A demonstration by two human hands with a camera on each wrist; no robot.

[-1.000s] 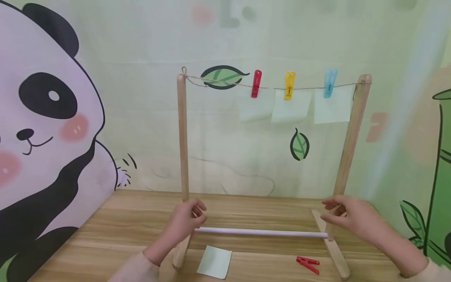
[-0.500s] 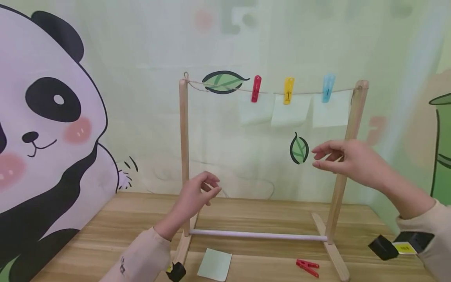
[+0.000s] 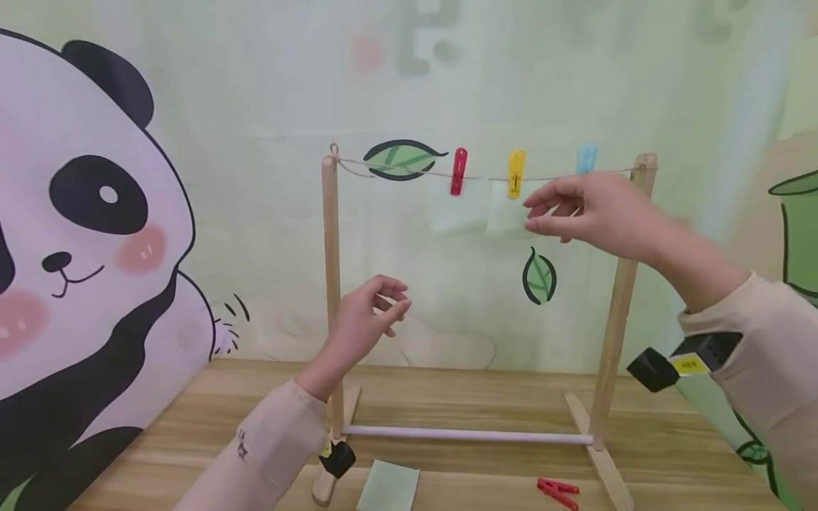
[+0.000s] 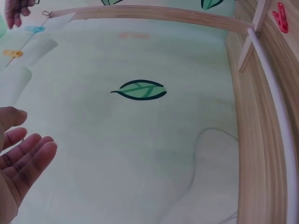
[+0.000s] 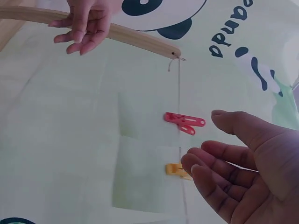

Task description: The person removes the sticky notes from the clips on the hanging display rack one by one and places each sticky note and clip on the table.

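My right hand [image 3: 591, 209] is raised in front of the string, overlapping the yellow clothespin's paper and hiding the sheet under the blue clothespin [image 3: 586, 157]. Its fingers are relaxed, with nothing between them in the right wrist view. Lower and to the left, my left hand [image 3: 371, 309] hovers by the left post, fingers loosely bent and holding nothing. On the string, a red clothespin [image 3: 459, 172] and a yellow clothespin [image 3: 516, 174] pin pale green paper sheets [image 3: 456, 213]. A loose green paper square [image 3: 390, 486] and a second red clothespin [image 3: 557, 492] lie on the table.
The wooden stand has a left post [image 3: 330, 284], a right post [image 3: 616, 341] and a white crossbar [image 3: 466, 433] low between them. A panda-printed backdrop [image 3: 255, 213] hangs behind the wooden table [image 3: 460, 401].
Both hands have risen from low beside the stand. The right hand has moved up and left to the hanging papers; the left has come up and slightly right. The view has tilted a little upward.
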